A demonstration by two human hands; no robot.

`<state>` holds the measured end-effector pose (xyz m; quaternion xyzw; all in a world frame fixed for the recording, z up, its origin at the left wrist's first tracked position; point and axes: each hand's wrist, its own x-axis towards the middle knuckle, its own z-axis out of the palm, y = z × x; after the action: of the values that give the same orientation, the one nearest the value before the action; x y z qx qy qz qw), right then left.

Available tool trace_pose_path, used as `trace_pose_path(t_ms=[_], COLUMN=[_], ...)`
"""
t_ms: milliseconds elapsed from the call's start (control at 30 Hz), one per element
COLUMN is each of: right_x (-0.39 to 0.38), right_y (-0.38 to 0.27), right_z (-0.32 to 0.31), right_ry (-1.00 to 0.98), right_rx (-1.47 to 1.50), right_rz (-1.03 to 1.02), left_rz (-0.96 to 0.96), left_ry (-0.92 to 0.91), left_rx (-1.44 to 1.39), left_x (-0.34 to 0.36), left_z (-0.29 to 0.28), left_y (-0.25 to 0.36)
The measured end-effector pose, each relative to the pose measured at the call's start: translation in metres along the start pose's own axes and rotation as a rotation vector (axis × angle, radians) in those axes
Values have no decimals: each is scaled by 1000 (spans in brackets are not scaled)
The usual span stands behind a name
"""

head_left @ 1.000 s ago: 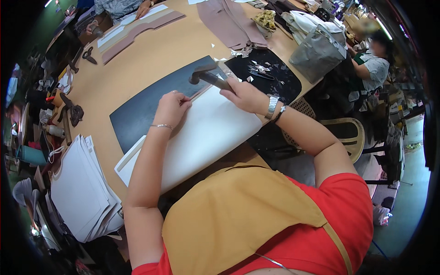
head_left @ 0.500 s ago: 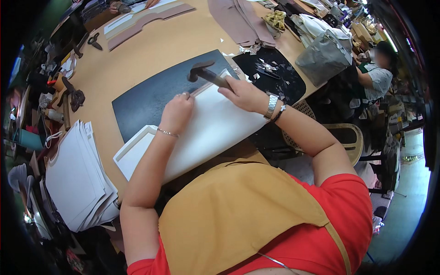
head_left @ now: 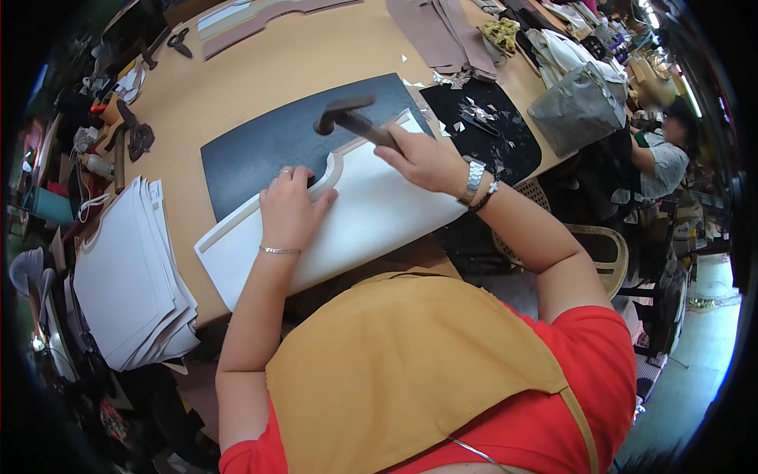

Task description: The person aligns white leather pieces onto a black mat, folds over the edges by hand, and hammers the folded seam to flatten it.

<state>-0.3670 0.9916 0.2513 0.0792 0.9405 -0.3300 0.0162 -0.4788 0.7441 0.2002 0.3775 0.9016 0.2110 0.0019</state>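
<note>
My right hand point(head_left: 424, 160) grips the wooden handle of a hammer point(head_left: 355, 121), its dark head raised over the far edge of a white sheet point(head_left: 379, 201). This sheet has a narrow folded rim along its far side, with a curved notch near the middle. It lies partly on a dark grey slab point(head_left: 264, 158) and reaches the table's near edge. My left hand point(head_left: 290, 207) rests on the sheet left of the notch, palm down, thumb apart, fingertips over the folded rim. Nothing shows in that hand.
White sheets point(head_left: 130, 268) are stacked at the left. A black mat point(head_left: 513, 154) with white scraps and a grey can-like container point(head_left: 580, 110) stand right. Mauve pieces point(head_left: 446, 39) lie at the back; scissors point(head_left: 180, 43) back left. A person point(head_left: 663, 162) sits at the right.
My left hand has gone from closed fingers at the rim to lying spread on the sheet, farther left, uncovering the curved notch. The hammer stays raised in my right hand. The view has shifted slightly.
</note>
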Motion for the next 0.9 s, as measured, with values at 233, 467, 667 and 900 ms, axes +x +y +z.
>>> trace_pose_path(t_ms=[233,467,667,900], right_x=[-15,-28,-29,-28], right_y=[16,34,37,40], right_z=[-2,19,25,27], right_ry=[-84,19,78,86], right_rx=[-156,-33,-29,-41], right_rz=[89,82,40,26], left_rz=[-39,-206,-275,-311], left_ry=[-93,-200,-61,-69], left_rx=[67,-177,-434,-509], left_x=[11,27,28,25], left_z=[-2,1,22,31], left_y=[0,10,13,15])
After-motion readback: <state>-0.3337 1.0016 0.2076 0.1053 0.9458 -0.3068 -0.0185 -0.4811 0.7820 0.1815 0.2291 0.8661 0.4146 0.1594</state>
